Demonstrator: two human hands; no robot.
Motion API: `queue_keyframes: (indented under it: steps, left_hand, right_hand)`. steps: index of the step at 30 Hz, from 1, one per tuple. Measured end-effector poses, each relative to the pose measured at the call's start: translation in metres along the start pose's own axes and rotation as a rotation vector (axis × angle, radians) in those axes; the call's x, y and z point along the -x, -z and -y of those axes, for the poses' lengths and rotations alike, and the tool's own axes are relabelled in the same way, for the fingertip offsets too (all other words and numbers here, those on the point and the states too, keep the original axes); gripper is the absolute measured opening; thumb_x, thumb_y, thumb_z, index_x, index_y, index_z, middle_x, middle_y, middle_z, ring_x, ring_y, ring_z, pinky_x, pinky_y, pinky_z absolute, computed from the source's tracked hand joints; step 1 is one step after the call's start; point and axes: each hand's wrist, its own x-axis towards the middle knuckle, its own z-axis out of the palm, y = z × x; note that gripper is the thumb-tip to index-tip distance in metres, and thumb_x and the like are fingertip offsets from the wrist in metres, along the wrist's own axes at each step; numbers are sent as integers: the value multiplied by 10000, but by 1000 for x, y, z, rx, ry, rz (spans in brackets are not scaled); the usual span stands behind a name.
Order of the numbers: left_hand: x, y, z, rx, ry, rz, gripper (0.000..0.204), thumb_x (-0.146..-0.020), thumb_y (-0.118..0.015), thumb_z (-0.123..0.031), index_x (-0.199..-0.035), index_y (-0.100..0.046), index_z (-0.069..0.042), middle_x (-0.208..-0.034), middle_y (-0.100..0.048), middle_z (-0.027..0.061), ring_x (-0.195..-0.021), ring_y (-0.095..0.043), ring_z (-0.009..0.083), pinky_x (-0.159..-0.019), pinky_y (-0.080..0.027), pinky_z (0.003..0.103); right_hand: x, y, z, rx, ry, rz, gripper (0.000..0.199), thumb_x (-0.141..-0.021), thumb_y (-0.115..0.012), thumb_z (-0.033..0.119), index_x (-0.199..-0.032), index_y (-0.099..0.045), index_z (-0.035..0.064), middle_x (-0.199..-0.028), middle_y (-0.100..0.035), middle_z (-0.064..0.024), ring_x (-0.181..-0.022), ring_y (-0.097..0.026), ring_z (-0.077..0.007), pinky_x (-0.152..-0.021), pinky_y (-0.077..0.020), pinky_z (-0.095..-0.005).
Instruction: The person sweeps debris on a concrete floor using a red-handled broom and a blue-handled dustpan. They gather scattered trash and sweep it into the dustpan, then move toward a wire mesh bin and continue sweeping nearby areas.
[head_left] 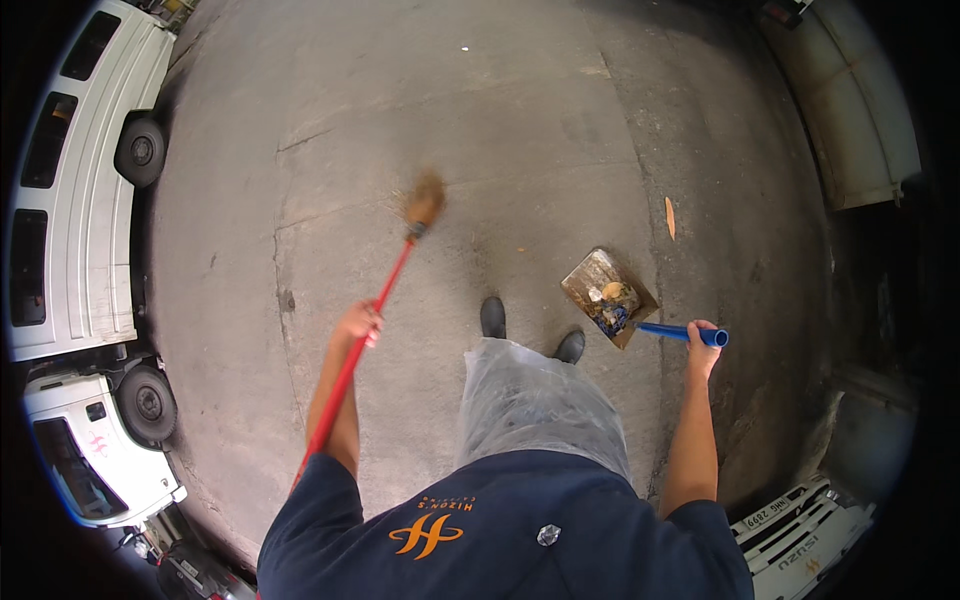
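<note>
Outdoors, the left hand (358, 325) closes its grip around a red broom (385, 290), bristles out on the concrete floor (300, 150). Right hand (703, 340) clamps the blue handle of a dustpan (607, 297) holding litter, beside the boots (530, 330).

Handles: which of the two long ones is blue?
The dustpan handle, gripped by the right hand. The broom handle in the left hand is red.

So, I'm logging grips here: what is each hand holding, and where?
Left hand grips the broom mid-handle; right hand holds the dustpan by its blue handle's end.
</note>
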Motion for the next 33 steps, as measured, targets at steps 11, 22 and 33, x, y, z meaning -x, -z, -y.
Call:
queue_keyframes:
  steps: [11,22,33]
  left_hand:
    - [254,-79,93,192,39,-65,745,-818,-606,58,-1506,-324,17,-692,-577,72,-427,-508,133,-364,-368,287]
    - [239,-213,154,242,288,258,712,-843,-588,77,-1510,-364,-28,-585,-491,27,-400,-436,118,-383,-319,291]
    - [250,-170,88,97,106,55,829,-831,-619,86,-1557,-234,-22,-668,-566,76,-392,-495,158,-362,-373,316]
  right_hand:
    - [-20,70,62,46,58,340,197,-737,-703,-36,-915,-682,45,-869,-664,4,-799,-606,-124,-747,-476,-269]
    - [-4,10,61,207,294,294,142,-732,-754,30,-858,-690,36,-752,-673,-16,-708,-611,-79,-690,-517,-284]
    - [-12,-2,32,174,286,239,200,-773,-767,48,-935,-651,64,-862,-718,-36,-776,-667,-113,-752,-533,-294]
